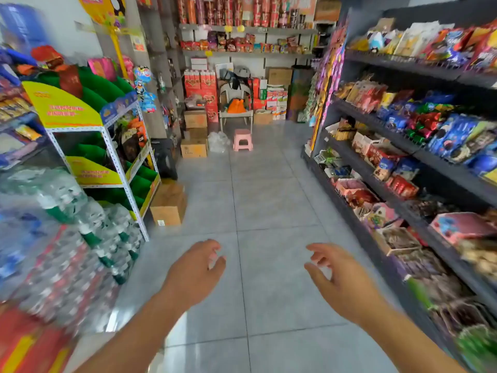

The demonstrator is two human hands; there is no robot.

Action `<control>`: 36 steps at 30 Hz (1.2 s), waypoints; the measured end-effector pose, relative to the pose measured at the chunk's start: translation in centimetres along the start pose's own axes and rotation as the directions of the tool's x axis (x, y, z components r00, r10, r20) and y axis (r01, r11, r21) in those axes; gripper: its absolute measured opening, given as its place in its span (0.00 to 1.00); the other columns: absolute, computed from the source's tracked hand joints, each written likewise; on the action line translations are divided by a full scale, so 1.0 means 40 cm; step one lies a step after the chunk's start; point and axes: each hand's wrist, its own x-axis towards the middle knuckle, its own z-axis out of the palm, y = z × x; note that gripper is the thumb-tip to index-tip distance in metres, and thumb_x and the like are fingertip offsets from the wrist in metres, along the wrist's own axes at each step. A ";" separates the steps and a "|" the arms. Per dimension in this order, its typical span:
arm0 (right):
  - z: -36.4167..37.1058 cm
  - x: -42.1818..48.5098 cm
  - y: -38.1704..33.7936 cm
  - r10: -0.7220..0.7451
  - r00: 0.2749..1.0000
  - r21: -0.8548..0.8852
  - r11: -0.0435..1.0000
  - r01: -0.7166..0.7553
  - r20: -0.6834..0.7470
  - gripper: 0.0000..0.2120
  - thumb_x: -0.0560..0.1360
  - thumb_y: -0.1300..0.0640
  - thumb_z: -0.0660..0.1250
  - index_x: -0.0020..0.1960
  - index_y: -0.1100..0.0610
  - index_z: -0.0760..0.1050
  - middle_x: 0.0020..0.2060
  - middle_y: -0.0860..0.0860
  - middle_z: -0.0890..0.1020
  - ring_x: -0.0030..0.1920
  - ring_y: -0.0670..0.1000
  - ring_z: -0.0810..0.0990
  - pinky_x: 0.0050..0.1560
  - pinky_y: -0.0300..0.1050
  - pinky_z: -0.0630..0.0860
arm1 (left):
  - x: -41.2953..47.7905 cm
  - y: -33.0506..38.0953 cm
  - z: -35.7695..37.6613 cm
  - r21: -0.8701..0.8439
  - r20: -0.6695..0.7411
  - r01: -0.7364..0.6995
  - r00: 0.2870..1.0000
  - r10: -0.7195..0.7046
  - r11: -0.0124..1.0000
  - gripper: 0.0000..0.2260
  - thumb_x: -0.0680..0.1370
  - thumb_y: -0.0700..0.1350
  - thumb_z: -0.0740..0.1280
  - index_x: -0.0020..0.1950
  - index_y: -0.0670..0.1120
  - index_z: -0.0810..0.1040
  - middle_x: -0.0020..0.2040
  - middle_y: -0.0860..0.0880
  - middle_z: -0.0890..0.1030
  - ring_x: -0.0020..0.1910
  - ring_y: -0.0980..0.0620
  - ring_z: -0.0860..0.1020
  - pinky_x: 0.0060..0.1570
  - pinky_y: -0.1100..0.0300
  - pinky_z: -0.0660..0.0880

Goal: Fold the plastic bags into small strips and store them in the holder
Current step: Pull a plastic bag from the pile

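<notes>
My left hand [195, 267] and my right hand [334, 275] reach forward over the grey tiled floor of a shop aisle, both with loosely curled fingers and nothing in them. A heap of clear plastic bags [218, 141] lies on the floor at the far end of the aisle, beside a small pink stool [242, 140]. No bag holder is plain to see in this view.
Dark shelves of snacks [403, 146] line the right side. On the left stand a yellow-green display rack [102, 146], stacked packs of water bottles [80, 224] and a cardboard box [168, 204]. A white chair [236, 109] and cartons stand against the back wall.
</notes>
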 end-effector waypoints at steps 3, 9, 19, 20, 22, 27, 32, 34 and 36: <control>0.127 0.032 0.061 -0.018 0.995 -0.099 0.995 0.028 0.100 0.16 0.77 0.53 0.73 0.63 0.54 0.79 0.47 0.44 0.80 0.47 0.47 0.80 0.52 0.44 0.75 | 0.092 -0.032 0.040 0.124 0.006 -0.056 0.998 0.056 0.991 0.09 0.79 0.50 0.70 0.58 0.55 0.77 0.48 0.56 0.78 0.48 0.54 0.79 0.57 0.55 0.76; 0.366 0.148 0.198 0.107 0.950 -0.185 0.981 -0.053 0.293 0.17 0.79 0.49 0.70 0.66 0.52 0.78 0.50 0.45 0.81 0.50 0.47 0.80 0.55 0.42 0.72 | 0.326 -0.158 0.099 0.297 0.170 -0.004 0.984 -0.049 0.955 0.16 0.81 0.55 0.64 0.67 0.52 0.75 0.56 0.54 0.78 0.56 0.51 0.78 0.59 0.52 0.76; 0.586 0.569 0.329 0.263 0.834 -0.261 0.954 -0.150 0.484 0.18 0.81 0.48 0.67 0.69 0.52 0.76 0.54 0.47 0.82 0.54 0.49 0.81 0.59 0.46 0.74 | 0.847 -0.293 0.188 0.385 0.304 0.000 0.944 -0.127 0.923 0.17 0.82 0.55 0.63 0.68 0.51 0.74 0.59 0.50 0.79 0.56 0.50 0.80 0.57 0.53 0.76; 0.594 0.608 0.338 0.272 0.830 -0.263 0.952 -0.158 0.486 0.18 0.81 0.48 0.66 0.69 0.52 0.76 0.54 0.47 0.82 0.54 0.49 0.81 0.59 0.46 0.74 | 0.892 -0.292 0.195 0.392 0.311 -0.003 0.941 -0.129 0.920 0.17 0.82 0.55 0.63 0.68 0.51 0.74 0.59 0.50 0.80 0.56 0.50 0.80 0.57 0.54 0.76; 0.613 0.697 0.372 0.283 0.823 -0.273 0.948 -0.163 0.492 0.19 0.81 0.47 0.66 0.70 0.52 0.75 0.55 0.47 0.81 0.54 0.49 0.81 0.60 0.46 0.74 | 1.001 -0.294 0.216 0.403 0.329 -0.021 0.936 -0.123 0.915 0.17 0.82 0.56 0.63 0.68 0.51 0.74 0.60 0.50 0.80 0.55 0.49 0.80 0.57 0.54 0.76; 0.664 0.954 0.485 0.295 0.814 -0.313 0.938 -0.148 0.500 0.18 0.80 0.46 0.65 0.67 0.51 0.76 0.51 0.48 0.82 0.51 0.52 0.82 0.55 0.49 0.77 | 1.313 -0.302 0.274 0.451 0.356 -0.035 0.923 -0.144 0.892 0.19 0.83 0.56 0.62 0.71 0.50 0.73 0.63 0.50 0.79 0.58 0.48 0.80 0.58 0.54 0.75; 0.725 1.256 0.619 0.286 0.769 -0.343 0.935 -0.092 0.572 0.19 0.81 0.45 0.63 0.69 0.52 0.76 0.56 0.49 0.82 0.56 0.53 0.81 0.59 0.50 0.75 | 1.650 -0.326 0.335 0.511 0.352 -0.040 0.921 -0.166 0.859 0.19 0.82 0.57 0.62 0.70 0.49 0.73 0.60 0.48 0.80 0.58 0.47 0.79 0.57 0.51 0.76; 0.748 1.382 0.661 0.274 0.757 -0.346 0.936 -0.068 0.593 0.20 0.82 0.45 0.62 0.71 0.51 0.74 0.60 0.49 0.80 0.60 0.52 0.79 0.63 0.49 0.72 | 1.783 -0.332 0.352 0.533 0.346 -0.038 0.921 -0.178 0.845 0.20 0.82 0.57 0.62 0.70 0.49 0.73 0.60 0.47 0.80 0.58 0.46 0.80 0.56 0.51 0.77; 0.771 1.510 0.695 0.260 0.742 -0.348 0.937 -0.038 0.618 0.21 0.83 0.45 0.62 0.72 0.51 0.73 0.62 0.49 0.79 0.62 0.53 0.78 0.65 0.48 0.71 | 1.911 -0.336 0.360 0.542 0.339 -0.028 0.922 -0.188 0.840 0.20 0.82 0.57 0.62 0.70 0.49 0.73 0.60 0.47 0.80 0.58 0.46 0.80 0.56 0.51 0.77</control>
